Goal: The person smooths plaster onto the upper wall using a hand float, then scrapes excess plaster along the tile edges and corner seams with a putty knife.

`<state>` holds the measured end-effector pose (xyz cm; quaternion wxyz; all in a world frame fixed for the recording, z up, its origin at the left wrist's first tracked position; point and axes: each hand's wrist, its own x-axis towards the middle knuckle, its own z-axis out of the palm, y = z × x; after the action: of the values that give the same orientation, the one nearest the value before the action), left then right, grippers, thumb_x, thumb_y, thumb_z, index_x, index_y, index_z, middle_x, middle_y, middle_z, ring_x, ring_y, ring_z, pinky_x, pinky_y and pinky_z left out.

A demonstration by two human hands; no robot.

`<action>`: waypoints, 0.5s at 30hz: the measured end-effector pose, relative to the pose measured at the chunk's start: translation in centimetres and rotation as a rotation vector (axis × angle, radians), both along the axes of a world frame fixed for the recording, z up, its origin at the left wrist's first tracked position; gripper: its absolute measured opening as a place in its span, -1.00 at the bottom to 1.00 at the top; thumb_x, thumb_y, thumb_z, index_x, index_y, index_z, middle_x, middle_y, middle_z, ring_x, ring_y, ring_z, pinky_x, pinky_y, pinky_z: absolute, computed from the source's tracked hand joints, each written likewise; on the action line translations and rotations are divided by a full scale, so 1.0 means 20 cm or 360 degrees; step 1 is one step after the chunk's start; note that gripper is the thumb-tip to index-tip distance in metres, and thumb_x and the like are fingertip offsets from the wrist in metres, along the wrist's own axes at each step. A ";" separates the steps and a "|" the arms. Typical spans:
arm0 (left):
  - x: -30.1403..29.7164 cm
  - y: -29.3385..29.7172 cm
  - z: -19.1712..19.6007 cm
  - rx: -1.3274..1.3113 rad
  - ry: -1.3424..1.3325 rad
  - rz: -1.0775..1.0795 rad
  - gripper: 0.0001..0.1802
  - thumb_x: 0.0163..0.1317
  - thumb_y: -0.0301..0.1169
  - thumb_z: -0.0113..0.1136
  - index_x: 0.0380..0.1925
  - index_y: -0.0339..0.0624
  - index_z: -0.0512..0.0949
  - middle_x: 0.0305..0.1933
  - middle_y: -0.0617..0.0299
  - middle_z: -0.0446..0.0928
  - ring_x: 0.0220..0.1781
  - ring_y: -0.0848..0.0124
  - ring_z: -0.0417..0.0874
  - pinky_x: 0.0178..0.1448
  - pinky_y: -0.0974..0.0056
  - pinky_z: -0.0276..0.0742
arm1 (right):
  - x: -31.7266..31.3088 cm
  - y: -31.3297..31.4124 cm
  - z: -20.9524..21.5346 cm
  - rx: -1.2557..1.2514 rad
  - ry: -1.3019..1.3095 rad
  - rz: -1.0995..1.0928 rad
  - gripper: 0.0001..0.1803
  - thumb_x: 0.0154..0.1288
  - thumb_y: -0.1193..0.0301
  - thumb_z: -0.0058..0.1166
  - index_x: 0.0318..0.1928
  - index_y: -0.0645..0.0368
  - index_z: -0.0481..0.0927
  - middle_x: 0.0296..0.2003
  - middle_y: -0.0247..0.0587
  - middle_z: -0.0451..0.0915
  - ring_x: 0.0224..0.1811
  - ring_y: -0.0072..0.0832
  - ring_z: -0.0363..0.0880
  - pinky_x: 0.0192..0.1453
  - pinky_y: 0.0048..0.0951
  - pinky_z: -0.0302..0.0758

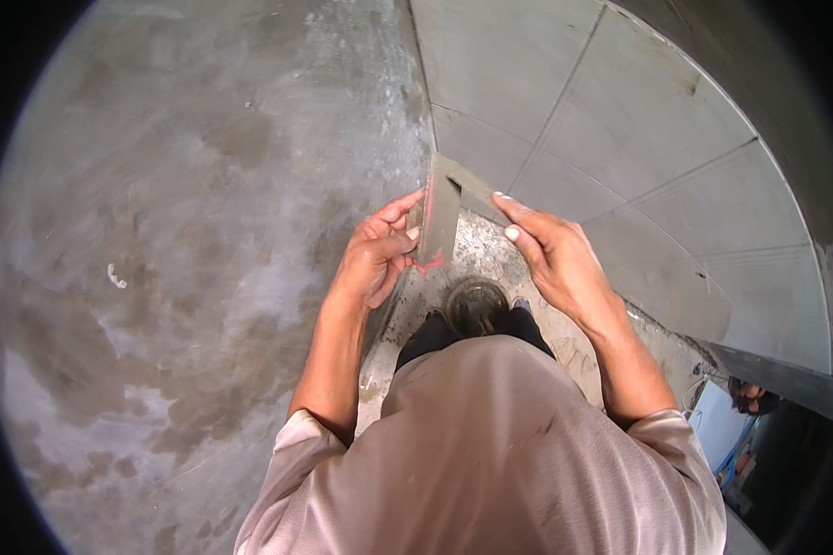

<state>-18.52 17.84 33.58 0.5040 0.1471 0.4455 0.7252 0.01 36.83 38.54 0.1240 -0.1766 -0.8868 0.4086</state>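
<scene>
Head view: the left hand (377, 252) sits just left of the picture's centre, its fingers curled closed around the left edge of a grey tile piece (438, 217). The tile piece stands nearly upright, tilted a little, with a reddish tint along its left edge and lower corner. It lies at about 12 o'clock from the person's chest, between the two hands.

The right hand (553, 254) is at 3 o'clock from the tile piece. Its fingers are stretched out and only loosely bent, the fingertips (502, 197) reaching toward the upper right part of the piece. Whether they press on it or rest just beside it cannot be told; the hand is not closed round anything.

Below the tile piece, at 6 o'clock, a round dark bucket (477, 305) stands on a rough mortar bed (491, 254). Grey wall tiles (620, 120) with thin joints fill the area from 12 to 3 o'clock. A bare cement wall (185, 231), blotched dark and light, covers the whole left half. The person's pale sleeves (491, 453) come in from the lower edge. At 4 o'clock, near the rim, blue objects (736, 453) show, too small to tell apart.
</scene>
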 end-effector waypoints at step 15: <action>0.46 -0.48 -1.56 -0.1475 -0.0658 0.0405 -0.45 0.42 -0.56 0.08 0.40 -0.10 0.34 0.09 0.17 0.63 0.00 0.20 0.74 -0.04 0.13 0.70 | 0.41 0.05 -1.82 -0.1864 -0.1381 -0.0794 -0.38 0.49 0.39 0.00 0.51 0.16 0.28 -0.30 -0.14 0.68 -0.54 -0.45 0.53 -0.46 -0.37 0.58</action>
<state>-9.41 8.19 2.39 0.5014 -0.2929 0.6253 0.5214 8.28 37.77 2.09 -0.2602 -0.5527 -0.4290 0.6654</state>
